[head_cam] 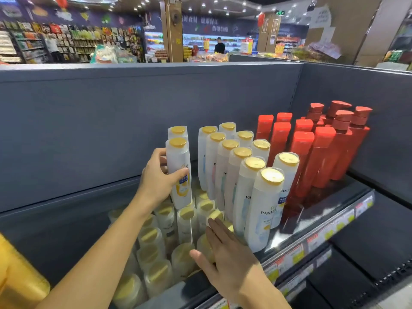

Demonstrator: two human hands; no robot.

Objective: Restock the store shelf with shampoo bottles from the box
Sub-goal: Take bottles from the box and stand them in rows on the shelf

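Observation:
My left hand [159, 178] grips two white shampoo bottles with gold caps [179, 161], held upright above the shelf, one behind the other. Rows of the same white shampoo bottles [242, 175] stand on the dark shelf [316, 217] just to the right. Below the held pair, several smaller gold-capped bottles [160, 246] stand packed together at the left front. My right hand [225, 255] is open, fingers spread, resting flat against the near bottles at the shelf's front edge. No box is visible.
Red shampoo bottles [312, 150], some with pump tops, fill the shelf's right part. A grey back panel [111, 130] rises behind. Price tags [296, 255] line the shelf rail. A yellow object [15, 279] sits at the lower left. A person [220, 45] stands in the far aisle.

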